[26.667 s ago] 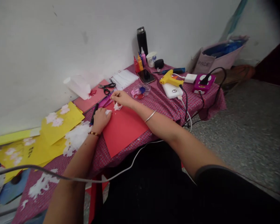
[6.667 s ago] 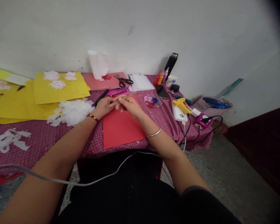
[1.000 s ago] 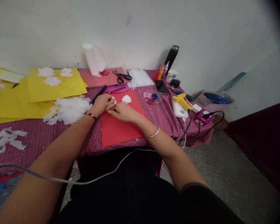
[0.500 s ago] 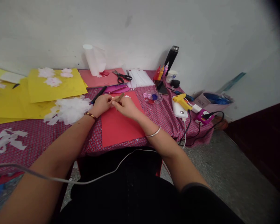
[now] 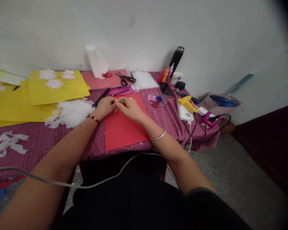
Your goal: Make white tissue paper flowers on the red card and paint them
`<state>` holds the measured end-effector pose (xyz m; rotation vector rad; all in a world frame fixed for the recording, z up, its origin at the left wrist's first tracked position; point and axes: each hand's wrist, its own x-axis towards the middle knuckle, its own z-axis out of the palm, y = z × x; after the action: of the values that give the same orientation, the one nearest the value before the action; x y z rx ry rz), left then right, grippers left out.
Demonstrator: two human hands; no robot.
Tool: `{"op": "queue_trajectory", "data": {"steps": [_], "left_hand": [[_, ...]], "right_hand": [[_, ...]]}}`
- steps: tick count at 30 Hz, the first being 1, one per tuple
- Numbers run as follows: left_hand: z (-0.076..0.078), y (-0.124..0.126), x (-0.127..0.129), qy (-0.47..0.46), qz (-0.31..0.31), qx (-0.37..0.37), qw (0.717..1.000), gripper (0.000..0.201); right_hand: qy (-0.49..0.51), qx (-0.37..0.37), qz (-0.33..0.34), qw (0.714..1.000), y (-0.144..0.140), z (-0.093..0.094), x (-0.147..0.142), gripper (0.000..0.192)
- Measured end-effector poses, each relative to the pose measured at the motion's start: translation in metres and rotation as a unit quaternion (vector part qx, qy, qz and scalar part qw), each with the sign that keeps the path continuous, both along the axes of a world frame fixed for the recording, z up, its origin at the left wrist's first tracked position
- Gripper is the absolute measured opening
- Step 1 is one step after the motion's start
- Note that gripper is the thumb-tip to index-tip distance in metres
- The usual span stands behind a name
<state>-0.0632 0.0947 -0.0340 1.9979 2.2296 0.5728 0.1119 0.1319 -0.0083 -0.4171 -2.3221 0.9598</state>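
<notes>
Above the red sheet of paper point(image 5: 128, 131), my two hands meet at the fingertips. My left hand point(image 5: 106, 107) is closed in a pinch, and what lies between its fingers is too small and covered to name. My right hand point(image 5: 129, 108) has thumb and fingers pressed together against the left fingertips; its contents are hidden too. A small white bit of tissue shows behind the fingers. Just left of my left hand lie a black pen-like tool point(image 5: 102, 96) and a heap of white tissue pieces point(image 5: 73, 111).
Behind are black-handled scissors point(image 5: 125, 78), a white paper roll point(image 5: 96, 60) and white sticks point(image 5: 145, 80). To the right are a paint dish point(image 5: 157, 99), a phone point(image 5: 165, 89) and a yellow glue gun point(image 5: 188, 103) with cords. Yellow sheets point(image 5: 21, 102) lie left. A cable point(image 5: 105, 184) crosses my lap.
The brown stick that stood out from my right fingers is no longer plainly visible. My right hand has turned slightly, its fingers curling nearer the left fingertips. My left hand stays in place.
</notes>
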Motion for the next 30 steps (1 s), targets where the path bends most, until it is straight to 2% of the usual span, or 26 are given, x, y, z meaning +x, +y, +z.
{"op": "queue_trajectory", "data": {"steps": [6, 8, 12, 18, 23, 30], "left_hand": [[-0.004, 0.001, -0.002, -0.009, 0.008, 0.036, 0.999, 0.035], [-0.004, 0.002, -0.002, -0.011, 0.006, 0.040, 0.999, 0.034], [-0.002, 0.002, 0.000, -0.001, 0.012, 0.039, 0.999, 0.028], [-0.001, 0.001, 0.000, 0.002, 0.007, 0.040, 0.999, 0.033], [-0.002, 0.003, 0.001, 0.016, 0.018, 0.042, 0.999, 0.028], [-0.001, 0.003, 0.001, 0.013, 0.014, 0.034, 0.999, 0.031]], "right_hand": [[0.025, 0.005, -0.059, 0.998, 0.000, 0.003, 0.002, 0.030], [0.004, 0.012, -0.075, 0.997, 0.000, 0.005, 0.003, 0.032], [-0.067, 0.033, -0.063, 0.995, -0.001, 0.008, 0.003, 0.030], [0.009, 0.027, -0.097, 0.995, 0.000, 0.009, 0.007, 0.038], [-0.064, 0.036, -0.077, 0.994, 0.001, 0.009, 0.006, 0.033], [-0.037, 0.037, -0.091, 0.994, 0.001, 0.010, 0.006, 0.033]]}}
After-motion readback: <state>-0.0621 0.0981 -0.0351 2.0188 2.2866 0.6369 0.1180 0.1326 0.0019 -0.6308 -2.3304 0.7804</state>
